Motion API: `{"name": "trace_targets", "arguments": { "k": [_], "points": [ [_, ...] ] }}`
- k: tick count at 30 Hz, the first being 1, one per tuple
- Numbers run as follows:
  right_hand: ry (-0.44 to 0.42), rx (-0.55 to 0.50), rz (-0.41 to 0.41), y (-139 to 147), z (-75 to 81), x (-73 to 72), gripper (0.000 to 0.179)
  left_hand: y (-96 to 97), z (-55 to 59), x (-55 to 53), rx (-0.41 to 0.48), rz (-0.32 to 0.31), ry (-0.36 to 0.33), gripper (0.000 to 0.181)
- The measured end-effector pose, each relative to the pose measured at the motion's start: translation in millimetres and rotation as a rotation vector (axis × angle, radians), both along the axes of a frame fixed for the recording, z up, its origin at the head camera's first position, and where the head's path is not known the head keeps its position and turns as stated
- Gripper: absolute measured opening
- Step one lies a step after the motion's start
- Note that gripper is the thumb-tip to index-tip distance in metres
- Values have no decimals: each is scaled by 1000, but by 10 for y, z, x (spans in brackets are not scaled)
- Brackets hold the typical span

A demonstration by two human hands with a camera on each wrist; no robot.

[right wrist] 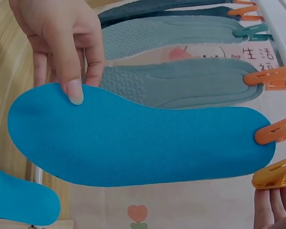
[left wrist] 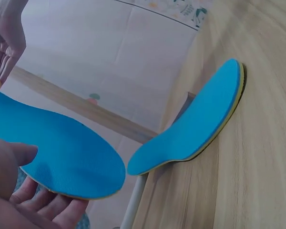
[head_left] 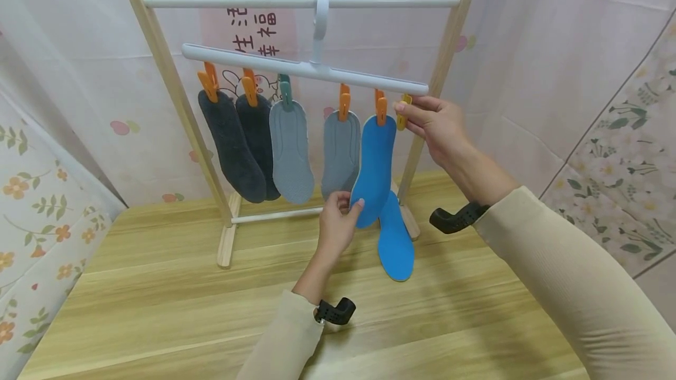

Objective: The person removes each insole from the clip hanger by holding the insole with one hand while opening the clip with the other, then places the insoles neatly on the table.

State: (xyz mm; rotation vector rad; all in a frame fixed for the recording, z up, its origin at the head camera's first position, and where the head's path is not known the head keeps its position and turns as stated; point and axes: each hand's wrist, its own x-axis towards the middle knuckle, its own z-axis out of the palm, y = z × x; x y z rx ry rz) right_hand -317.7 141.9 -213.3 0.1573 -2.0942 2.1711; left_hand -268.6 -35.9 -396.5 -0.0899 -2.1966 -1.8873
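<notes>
Blue fabric insole (head_left: 377, 163) right of centre, hanging from an orange plastic clip (head_left: 381, 111).
The left hand (head_left: 337, 221) pinches its lower edge; the right hand (head_left: 442, 125) grips a yellow plastic clip (head_left: 403, 121) near its top. The tilted white plastic hanger (head_left: 253, 62) might tip further if pulled. Pale printed curtain (head_left: 211, 22), upper left: "生活", "福" readable.

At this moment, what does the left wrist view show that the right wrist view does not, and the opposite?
Only the left wrist view shows the lower blue insole in its whole length, with its yellow side. Only the right wrist view shows the green clip and the two dark insoles. Both share the hanging blue insole, the left hand pinching it, and part of the right hand.
</notes>
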Motion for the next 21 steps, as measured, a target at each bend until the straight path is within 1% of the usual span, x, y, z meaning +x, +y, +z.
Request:
{"name": "trace_targets", "arguments": {
  "k": [4, 8, 11, 15, 21],
  "points": [
    [5, 12, -2, 4, -13, -3, 57, -11, -4, 2, 18, -53, -3, 38],
    [11, 17, -2, 5, -20, -5, 57, -22, -4, 4, 24, -79, 35, 28],
    [14, 14, -1, 1, -22, -6, 59, -31, 4, 5, 35, -85, 48, 21],
    [11, 28, 9, -2, -34, -9, 61, -38, 18, 12, 28, -71, 44, 20],
    [21, 66, 31, 6, -68, -8, 62, -45, 25, 26, 0, -52, 20, 22]
  ]
}}
